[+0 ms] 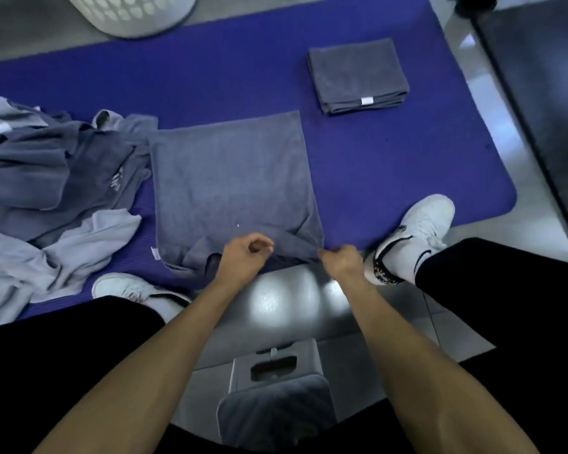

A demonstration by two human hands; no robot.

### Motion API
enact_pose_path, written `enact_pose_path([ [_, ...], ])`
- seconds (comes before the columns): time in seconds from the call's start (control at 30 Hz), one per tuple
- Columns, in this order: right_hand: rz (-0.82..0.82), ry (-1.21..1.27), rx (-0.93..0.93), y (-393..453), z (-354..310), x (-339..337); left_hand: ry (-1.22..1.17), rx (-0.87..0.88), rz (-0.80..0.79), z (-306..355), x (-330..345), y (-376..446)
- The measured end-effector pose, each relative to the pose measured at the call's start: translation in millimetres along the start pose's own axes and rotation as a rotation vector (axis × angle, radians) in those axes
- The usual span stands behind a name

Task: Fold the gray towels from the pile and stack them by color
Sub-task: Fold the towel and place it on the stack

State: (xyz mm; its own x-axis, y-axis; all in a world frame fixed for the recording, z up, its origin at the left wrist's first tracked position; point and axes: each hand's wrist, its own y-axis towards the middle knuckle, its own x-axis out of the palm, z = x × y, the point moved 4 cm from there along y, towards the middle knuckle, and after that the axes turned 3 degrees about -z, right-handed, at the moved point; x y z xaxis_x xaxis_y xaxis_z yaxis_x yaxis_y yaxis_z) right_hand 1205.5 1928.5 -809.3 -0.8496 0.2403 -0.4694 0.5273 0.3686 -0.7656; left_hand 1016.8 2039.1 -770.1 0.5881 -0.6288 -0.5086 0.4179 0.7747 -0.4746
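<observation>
- Dark gray towel [230, 178] spread flat at the middle of the blue mat [391, 165], near edge rumpled and lifted at the mat's front border.
- Left hand [243, 257] over that near edge, fingers curled, thumb and forefinger apparently pinching a fold of the cloth; contact blurred.
- Right hand [341, 260] at the towel's near right corner, fingers closed around the cloth.
- Folded stack of dark gray towels [358, 77] farther back and to the right on the mat, well apart from the spread towel, white tag on its near edge.
- Loose pile of towels [53, 178] on the mat's left side, darker gray pieces on top, pale gray ones nearer, touching the spread towel's left edge.
- White laundry basket [128, 11] beyond the mat at upper left.
- White sneakers [413, 234] at the mat's near edge, one on each side of the hands; black trouser legs below.
</observation>
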Motion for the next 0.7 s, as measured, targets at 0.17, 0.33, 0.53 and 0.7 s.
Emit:
enact_pose_path([
  [0.17,-0.249,0.269,0.190,10.5,14.7,14.6,-0.048,-0.032,-0.014,-3.1,17.1,-9.4],
  [0.33,-0.393,0.569,0.173,3.2,8.4,9.5,-0.042,0.028,-0.015,8.0,22.0,-4.9],
  [0.53,-0.527,0.697,0.021,-11.5,-3.2,-3.2,0.112,0.315,-0.136,39.8,40.8,3.6],
  [0.7,-0.587,0.708,-0.002,-19.1,-10.7,-5.1,-0.042,0.182,-0.095,30.6,41.5,3.9],
])
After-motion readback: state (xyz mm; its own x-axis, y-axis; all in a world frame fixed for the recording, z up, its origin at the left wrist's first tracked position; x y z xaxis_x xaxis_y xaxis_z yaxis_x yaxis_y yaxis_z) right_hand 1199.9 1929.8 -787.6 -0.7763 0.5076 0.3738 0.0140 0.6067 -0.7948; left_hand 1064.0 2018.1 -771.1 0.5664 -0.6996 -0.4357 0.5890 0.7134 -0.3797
